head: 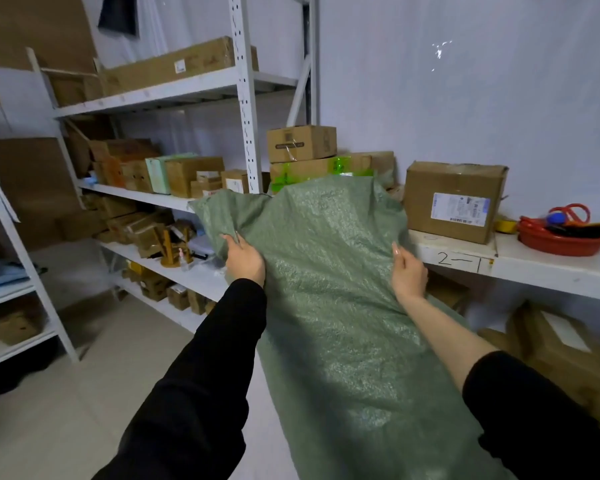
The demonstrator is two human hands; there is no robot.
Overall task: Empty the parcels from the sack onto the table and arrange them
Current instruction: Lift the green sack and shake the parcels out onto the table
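Storeroom, mid-emptying: I hold the green sack (326,289) up against the edge of the counter (534,268). Its upper end is raised over the top and hides whatever lies behind, and its lower end trails toward the floor (101,358). The cloth hangs flat and slack, so I judge little or nothing is left inside; I cannot see the mouth.

My left hand (245,259) grips the sack's left edge, fingers curled into a fold. My right hand (407,271) holds the right edge, thumb on the near side, the other fingers hidden behind the cloth.

On the counter a labelled box (454,202) stands just right of the sack, and stacked boxes (302,143) show above it by the wall (465,81). Whether any came from the sack I cannot tell. A red basin (561,237) with scissors (572,211) sits farther right.

Next, as I read it: a lift and shake to prove the sack empty. Then it goes aside, freeing both hands to arrange what it held.
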